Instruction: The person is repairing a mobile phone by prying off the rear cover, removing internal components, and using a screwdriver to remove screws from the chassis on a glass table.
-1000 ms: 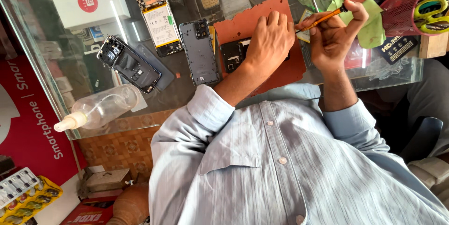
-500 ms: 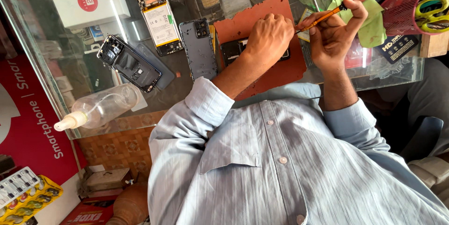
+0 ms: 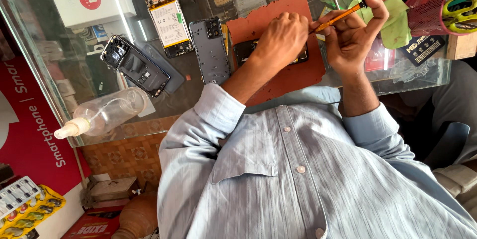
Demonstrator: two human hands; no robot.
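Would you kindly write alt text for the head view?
A left hand steadies an opened black phone on a red-brown mat while the right hand holds a thin orange screwdriver; more dismantled phones lie on the glass counter.

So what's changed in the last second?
Very little. The left hand has curled its fingers in and edged slightly left on the dark phone. The right hand still holds the orange screwdriver at the same slant. Red mat and other phones unmoved.
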